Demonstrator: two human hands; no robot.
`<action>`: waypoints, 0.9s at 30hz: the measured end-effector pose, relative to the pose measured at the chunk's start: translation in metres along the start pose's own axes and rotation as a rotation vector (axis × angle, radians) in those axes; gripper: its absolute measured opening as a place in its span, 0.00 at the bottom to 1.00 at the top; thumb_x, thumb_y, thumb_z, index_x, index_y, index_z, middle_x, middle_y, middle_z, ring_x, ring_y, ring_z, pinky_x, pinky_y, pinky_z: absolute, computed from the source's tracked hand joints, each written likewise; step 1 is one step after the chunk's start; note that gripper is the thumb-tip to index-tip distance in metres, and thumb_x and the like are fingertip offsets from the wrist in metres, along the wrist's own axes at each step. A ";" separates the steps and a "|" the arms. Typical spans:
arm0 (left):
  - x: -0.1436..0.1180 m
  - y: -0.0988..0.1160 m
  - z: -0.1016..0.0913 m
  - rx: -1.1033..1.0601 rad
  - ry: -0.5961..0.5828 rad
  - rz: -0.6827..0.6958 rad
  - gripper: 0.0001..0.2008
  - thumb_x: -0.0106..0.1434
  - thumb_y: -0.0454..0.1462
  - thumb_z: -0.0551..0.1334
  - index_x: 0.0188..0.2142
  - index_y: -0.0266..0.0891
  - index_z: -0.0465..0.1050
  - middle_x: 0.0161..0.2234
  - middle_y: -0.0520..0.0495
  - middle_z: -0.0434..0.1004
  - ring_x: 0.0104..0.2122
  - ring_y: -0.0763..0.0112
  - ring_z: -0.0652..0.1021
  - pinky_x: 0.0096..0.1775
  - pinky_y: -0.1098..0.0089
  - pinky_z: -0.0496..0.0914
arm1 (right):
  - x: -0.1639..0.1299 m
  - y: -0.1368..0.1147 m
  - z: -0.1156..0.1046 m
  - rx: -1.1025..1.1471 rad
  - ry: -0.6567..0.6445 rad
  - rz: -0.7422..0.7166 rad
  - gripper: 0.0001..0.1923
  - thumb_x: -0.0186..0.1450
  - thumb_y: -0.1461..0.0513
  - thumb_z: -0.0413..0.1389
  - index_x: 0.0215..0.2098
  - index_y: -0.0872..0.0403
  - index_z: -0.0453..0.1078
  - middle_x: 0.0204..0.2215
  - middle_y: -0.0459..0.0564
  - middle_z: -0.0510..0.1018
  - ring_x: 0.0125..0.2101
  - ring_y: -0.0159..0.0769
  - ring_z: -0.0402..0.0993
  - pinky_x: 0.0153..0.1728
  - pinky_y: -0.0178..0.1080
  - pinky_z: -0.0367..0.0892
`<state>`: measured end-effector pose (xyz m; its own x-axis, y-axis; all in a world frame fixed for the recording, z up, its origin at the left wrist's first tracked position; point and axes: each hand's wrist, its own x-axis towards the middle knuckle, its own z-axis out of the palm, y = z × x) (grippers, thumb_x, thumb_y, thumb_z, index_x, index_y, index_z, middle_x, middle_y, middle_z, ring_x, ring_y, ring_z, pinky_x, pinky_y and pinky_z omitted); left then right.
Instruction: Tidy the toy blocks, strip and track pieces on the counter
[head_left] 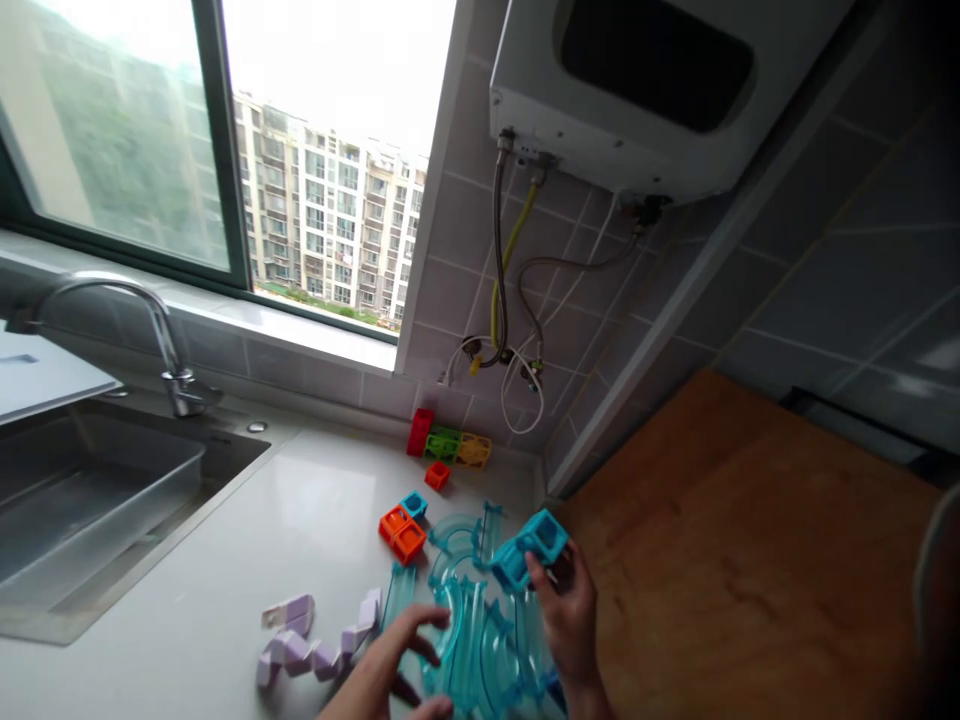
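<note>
Gripping teal cube blocks (529, 549), right hand (571, 612); left hand (390, 660) spread on clear curved tracks (480, 640)

Daylight is admitted through the overexposed window (225, 130) at far left, the counter (300, 520) is softly lit, the right side is left dim, and edges are bent and slightly blurred.

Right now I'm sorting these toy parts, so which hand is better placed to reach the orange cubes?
Probably the left hand. It rests open on the clear curved track pieces, on the same side as the orange cubes, while the right hand already grips a teal block.
</note>
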<state>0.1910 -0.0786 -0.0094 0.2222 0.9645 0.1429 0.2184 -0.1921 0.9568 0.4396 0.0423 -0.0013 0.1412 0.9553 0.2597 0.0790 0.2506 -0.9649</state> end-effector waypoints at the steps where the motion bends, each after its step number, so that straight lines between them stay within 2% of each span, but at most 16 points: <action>1: 0.006 0.004 0.004 -0.086 0.025 -0.042 0.32 0.67 0.50 0.67 0.67 0.57 0.59 0.66 0.38 0.66 0.55 0.55 0.78 0.46 0.62 0.81 | -0.010 -0.007 0.011 0.059 -0.048 0.030 0.24 0.63 0.50 0.67 0.50 0.53 0.70 0.39 0.54 0.85 0.37 0.43 0.84 0.36 0.39 0.78; 2: 0.014 0.009 0.006 -0.168 0.033 -0.082 0.36 0.66 0.51 0.68 0.69 0.55 0.56 0.68 0.35 0.61 0.57 0.53 0.77 0.48 0.60 0.80 | -0.018 -0.013 0.020 0.099 -0.076 0.053 0.22 0.64 0.51 0.68 0.49 0.53 0.70 0.39 0.53 0.85 0.36 0.42 0.84 0.34 0.38 0.78; 4: 0.031 0.018 0.007 -0.329 0.011 -0.151 0.40 0.64 0.54 0.69 0.69 0.52 0.54 0.68 0.32 0.59 0.55 0.52 0.78 0.47 0.58 0.79 | -0.030 -0.022 0.032 0.144 -0.133 0.075 0.22 0.64 0.52 0.68 0.50 0.53 0.70 0.40 0.52 0.85 0.36 0.41 0.83 0.33 0.37 0.77; 6: 0.044 0.027 0.005 -0.442 -0.019 -0.225 0.41 0.64 0.56 0.68 0.69 0.50 0.54 0.66 0.32 0.63 0.52 0.53 0.80 0.44 0.58 0.80 | -0.039 -0.028 0.034 0.179 -0.200 0.070 0.23 0.64 0.53 0.68 0.51 0.52 0.69 0.42 0.52 0.84 0.39 0.42 0.83 0.35 0.37 0.77; 8: 0.049 0.034 0.002 -0.453 -0.021 -0.248 0.38 0.66 0.54 0.67 0.69 0.47 0.56 0.62 0.33 0.68 0.51 0.53 0.80 0.41 0.59 0.81 | -0.044 -0.031 0.031 0.208 -0.296 0.058 0.23 0.64 0.53 0.68 0.52 0.52 0.68 0.44 0.52 0.83 0.42 0.42 0.82 0.39 0.39 0.77; 11: 0.048 0.041 -0.002 -0.375 -0.003 -0.168 0.34 0.66 0.49 0.68 0.67 0.44 0.64 0.59 0.37 0.74 0.48 0.56 0.82 0.39 0.63 0.81 | -0.047 -0.034 0.023 0.236 -0.417 0.063 0.23 0.63 0.52 0.69 0.51 0.51 0.70 0.45 0.51 0.82 0.43 0.41 0.82 0.42 0.39 0.77; 15: 0.042 0.043 -0.007 -0.281 -0.007 -0.036 0.30 0.66 0.46 0.69 0.64 0.41 0.68 0.58 0.39 0.78 0.49 0.56 0.82 0.46 0.63 0.81 | -0.049 -0.036 0.023 0.321 -0.475 0.120 0.30 0.61 0.47 0.70 0.54 0.51 0.71 0.48 0.53 0.83 0.47 0.45 0.81 0.49 0.44 0.76; 19: 0.037 0.046 -0.010 -0.186 0.036 -0.037 0.29 0.66 0.44 0.69 0.63 0.42 0.69 0.60 0.39 0.76 0.50 0.56 0.82 0.46 0.64 0.80 | -0.054 -0.033 0.029 0.430 -0.520 0.196 0.34 0.61 0.45 0.69 0.59 0.49 0.69 0.52 0.55 0.83 0.52 0.51 0.81 0.56 0.51 0.74; 21: 0.036 0.050 -0.012 -0.125 0.065 -0.017 0.26 0.65 0.42 0.69 0.62 0.43 0.71 0.59 0.40 0.77 0.49 0.57 0.82 0.46 0.65 0.79 | -0.057 -0.031 0.029 0.448 -0.557 0.209 0.37 0.60 0.45 0.69 0.62 0.48 0.65 0.56 0.56 0.80 0.55 0.52 0.79 0.58 0.53 0.73; 25: 0.033 0.060 -0.020 0.034 0.121 0.124 0.22 0.62 0.36 0.69 0.56 0.43 0.75 0.54 0.43 0.79 0.50 0.58 0.81 0.50 0.66 0.76 | -0.058 -0.029 0.023 0.396 -0.522 0.138 0.49 0.58 0.46 0.72 0.69 0.44 0.56 0.64 0.57 0.70 0.61 0.53 0.72 0.59 0.55 0.71; 27: 0.031 0.061 -0.025 0.077 0.118 0.175 0.21 0.61 0.33 0.70 0.54 0.43 0.76 0.53 0.44 0.79 0.53 0.58 0.79 0.54 0.65 0.74 | -0.057 -0.031 0.022 0.371 -0.527 0.104 0.43 0.59 0.48 0.72 0.67 0.43 0.61 0.61 0.56 0.72 0.58 0.51 0.73 0.56 0.52 0.73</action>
<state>0.1874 -0.0556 0.0595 0.1509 0.9291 0.3377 0.2592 -0.3669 0.8934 0.4075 -0.0163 0.0129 -0.3802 0.9028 0.2009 -0.2679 0.1004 -0.9582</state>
